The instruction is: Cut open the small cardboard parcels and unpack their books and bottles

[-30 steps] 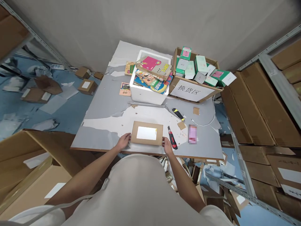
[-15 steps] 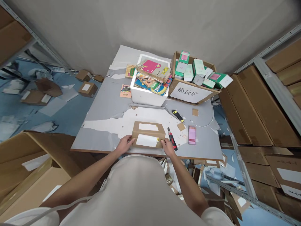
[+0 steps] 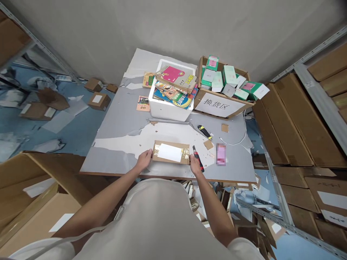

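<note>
A small taped cardboard box point(image 3: 169, 161) with a white label point(image 3: 170, 152) on its upward face is held between my two hands, close to the table's front edge. My left hand point(image 3: 145, 159) grips its left end, and my right hand point(image 3: 194, 164) grips the right end. The fingers lie partly hidden behind the ends. Just right of the box, by my right hand, lies a red and black utility knife point(image 3: 198, 159). A yellow and black utility knife point(image 3: 205, 132) rests farther back.
On the table point(image 3: 108, 159) stand a white foam box point(image 3: 170, 111) of books and a carton point(image 3: 199, 97) of green boxes. A blurred pink item point(image 3: 221, 154), a white cable point(image 3: 235, 143) and cardboard scraps point(image 3: 225, 128) lie rightward. Large cartons point(image 3: 273, 119) flank the right; an open carton point(image 3: 78, 173) sits left.
The cardboard box has been turned between my hands: two labelled faces showed before, and now one taped, labelled face points up at me. My hands have shifted along its ends.
</note>
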{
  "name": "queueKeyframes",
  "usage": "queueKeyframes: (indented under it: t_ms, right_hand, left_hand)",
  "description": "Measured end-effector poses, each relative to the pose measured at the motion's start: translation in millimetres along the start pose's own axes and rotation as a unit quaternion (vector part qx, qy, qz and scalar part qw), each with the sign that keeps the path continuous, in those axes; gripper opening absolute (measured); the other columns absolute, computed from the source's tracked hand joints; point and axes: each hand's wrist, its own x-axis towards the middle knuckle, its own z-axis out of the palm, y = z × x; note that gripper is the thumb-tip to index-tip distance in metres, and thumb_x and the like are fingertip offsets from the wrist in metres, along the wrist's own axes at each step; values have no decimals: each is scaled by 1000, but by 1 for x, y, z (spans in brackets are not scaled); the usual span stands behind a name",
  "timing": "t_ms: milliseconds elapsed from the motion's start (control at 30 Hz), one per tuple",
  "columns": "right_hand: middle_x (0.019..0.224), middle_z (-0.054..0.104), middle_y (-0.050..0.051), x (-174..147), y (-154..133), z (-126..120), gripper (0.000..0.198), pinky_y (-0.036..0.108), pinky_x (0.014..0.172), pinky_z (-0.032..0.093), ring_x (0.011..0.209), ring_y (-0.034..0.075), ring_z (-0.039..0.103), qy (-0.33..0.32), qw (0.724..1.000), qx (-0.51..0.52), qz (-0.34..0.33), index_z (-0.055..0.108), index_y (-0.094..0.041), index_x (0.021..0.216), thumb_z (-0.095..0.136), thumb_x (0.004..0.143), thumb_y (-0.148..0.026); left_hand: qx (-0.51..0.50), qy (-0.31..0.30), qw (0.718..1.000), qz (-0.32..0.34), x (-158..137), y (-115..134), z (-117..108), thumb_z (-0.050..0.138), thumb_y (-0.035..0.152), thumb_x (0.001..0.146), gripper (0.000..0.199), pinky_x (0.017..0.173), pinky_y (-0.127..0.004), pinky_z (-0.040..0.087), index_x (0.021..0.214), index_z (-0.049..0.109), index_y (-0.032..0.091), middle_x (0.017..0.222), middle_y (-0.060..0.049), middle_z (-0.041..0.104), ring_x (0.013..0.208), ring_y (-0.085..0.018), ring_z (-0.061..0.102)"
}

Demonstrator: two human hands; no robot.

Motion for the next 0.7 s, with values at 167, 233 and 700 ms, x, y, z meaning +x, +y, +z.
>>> queueKeyframes:
  t_ms: [167,233,700]
  right_hand:
    - [135,55,13,-14,30,3,63,38,94,49,115,23,59,-22,998,45,-24,45,-21,139,57,78,-24]
    - [141,50,12,-16,34,8,72,41,100,45,125,25,52,-46,997,44,-54,42,-22,141,63,72,-20]
    - [104,65,12,7,-4,-3,33,34,85,47,96,22,61,-52,994,-77,-57,60,-15,101,42,91,-42]
  left_hand:
    - [-35,-56,997,39,-8,-28,-4,62,41,65,66,91,-39,50,127,55,17,131,-15,60,118,-29,58]
    - [-56,-86,993,58,-11,-33,1,69,39,59,75,97,-44,48,129,53,17,134,-15,57,123,-32,54]
    - [50,28,996,63,-10,6,5,46,60,81,45,72,-34,48,86,61,18,86,-8,65,81,-22,61]
